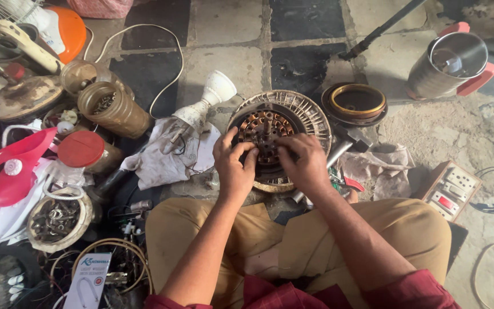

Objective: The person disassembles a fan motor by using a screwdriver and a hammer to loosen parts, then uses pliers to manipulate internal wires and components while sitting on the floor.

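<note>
Sitting cross-legged on the stone floor (230, 28), working on a round fan motor (278, 137) lying flat just ahead of the knees, copper windings facing up. Left hand (232, 166) resting on the motor's near-left edge, its grip pinching at the winding core with curled fingers. Right hand (301, 160) pressing on the near-right side, its grip bent onto the same core; whether anything small is being pinched, cannot tell. Lying just left of the motor: a dirty white cloth (164, 157) and a white cone-shaped part (207, 97). Standing further right: a brass-rimmed ring (357, 103), a steel jar with red handles (450, 63), and a switchboard (450, 189).
</note>
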